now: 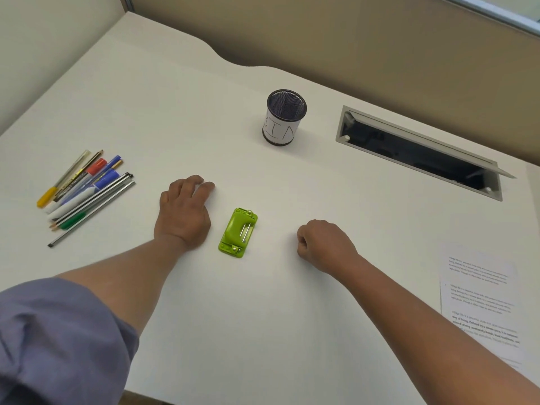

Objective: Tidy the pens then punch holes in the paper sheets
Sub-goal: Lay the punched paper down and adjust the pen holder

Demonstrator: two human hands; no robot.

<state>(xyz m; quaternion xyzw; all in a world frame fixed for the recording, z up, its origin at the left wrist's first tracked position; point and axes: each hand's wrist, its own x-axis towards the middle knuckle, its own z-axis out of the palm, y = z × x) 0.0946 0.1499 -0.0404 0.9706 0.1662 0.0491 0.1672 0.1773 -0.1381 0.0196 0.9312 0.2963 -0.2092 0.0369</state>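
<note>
Several pens, markers and pencils [84,191] lie in a loose pile at the left of the white desk [204,127]. A black mesh pen cup [285,117] with a white paper label stands upright at the back middle, with nothing in it. A small green hole punch [238,232] lies between my hands. My left hand [184,213] rests flat on the desk just left of the punch, fingers relaxed. My right hand [323,244] sits to the right of the punch, curled into a fist, holding nothing. Printed paper sheets [482,305] lie at the right edge.
An open grey cable hatch [418,152] is set into the desk at the back right, its lid tilted up. Beige partition walls stand behind and to the left. The desk's front edge runs along the bottom of the view.
</note>
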